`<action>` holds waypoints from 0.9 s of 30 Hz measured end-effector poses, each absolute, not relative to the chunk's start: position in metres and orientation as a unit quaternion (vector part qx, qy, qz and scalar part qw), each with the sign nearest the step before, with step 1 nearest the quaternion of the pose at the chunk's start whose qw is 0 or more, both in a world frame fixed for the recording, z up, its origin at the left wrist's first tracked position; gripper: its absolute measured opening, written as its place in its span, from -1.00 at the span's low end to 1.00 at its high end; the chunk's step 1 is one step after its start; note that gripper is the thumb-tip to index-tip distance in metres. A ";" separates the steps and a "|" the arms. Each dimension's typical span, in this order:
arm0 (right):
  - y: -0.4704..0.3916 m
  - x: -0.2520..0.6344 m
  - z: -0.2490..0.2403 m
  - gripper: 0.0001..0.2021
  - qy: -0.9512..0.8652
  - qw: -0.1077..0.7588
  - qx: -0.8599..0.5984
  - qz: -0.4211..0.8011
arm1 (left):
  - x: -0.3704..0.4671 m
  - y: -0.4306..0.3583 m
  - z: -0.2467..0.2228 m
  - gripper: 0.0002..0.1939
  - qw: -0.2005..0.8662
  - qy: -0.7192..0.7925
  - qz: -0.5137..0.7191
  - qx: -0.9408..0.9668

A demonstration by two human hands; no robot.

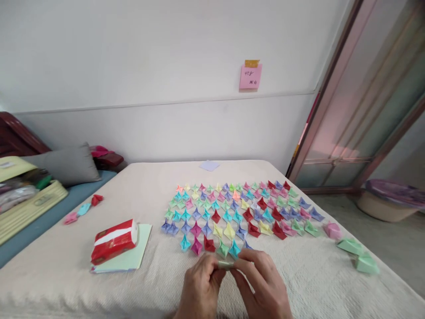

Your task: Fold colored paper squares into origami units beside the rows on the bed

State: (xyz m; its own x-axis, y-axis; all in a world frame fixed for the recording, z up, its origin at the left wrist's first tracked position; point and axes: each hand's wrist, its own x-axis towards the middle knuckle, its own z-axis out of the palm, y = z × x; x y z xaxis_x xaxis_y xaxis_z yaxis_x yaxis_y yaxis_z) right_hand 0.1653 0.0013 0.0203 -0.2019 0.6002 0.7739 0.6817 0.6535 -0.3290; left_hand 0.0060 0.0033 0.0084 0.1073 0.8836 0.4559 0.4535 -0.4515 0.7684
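A small pale green folded paper (226, 265) is held between my two hands at the front of the cloth-covered surface. My left hand (201, 283) pinches its left end between thumb and fingers. At its right end, my right hand (260, 283) grips it with thumb and bent fingers. Just beyond my hands, rows of small folded paper shapes in many colours stand close together, among them a green one (223, 249), a cyan one (234, 249) and a dark red one (209, 244).
Left: a red packet (114, 241) on light green paper sheets (143, 243), and a few folded pieces (84, 209). Right edge: green folded pieces (367, 263) and a pink one (332, 231). Far edge: a lilac sheet (209, 165). A pink note (250, 77) hangs on the wall.
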 end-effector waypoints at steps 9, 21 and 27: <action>0.000 0.156 0.007 -0.86 -0.753 0.490 -0.440 0.009 | 0.009 0.002 0.000 -0.78 0.288 0.518 0.474 0.651; 0.018 0.171 0.019 -0.76 -0.582 0.435 -0.402 0.557 | -0.009 0.017 0.031 -0.68 0.593 0.409 0.403 0.565; 0.011 0.163 0.024 -0.79 -0.464 0.423 -0.394 0.672 | -0.013 0.014 0.037 -0.77 0.762 0.340 0.390 0.388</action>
State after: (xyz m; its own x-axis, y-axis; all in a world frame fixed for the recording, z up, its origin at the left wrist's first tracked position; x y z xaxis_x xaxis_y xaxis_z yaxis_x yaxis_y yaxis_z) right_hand 0.1626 0.0113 0.0240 -0.3326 0.9331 -0.1370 -0.2026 -0.2125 -0.9559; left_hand -0.0132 0.0137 0.0374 0.4638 0.8592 -0.2159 -0.3305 0.3939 0.8577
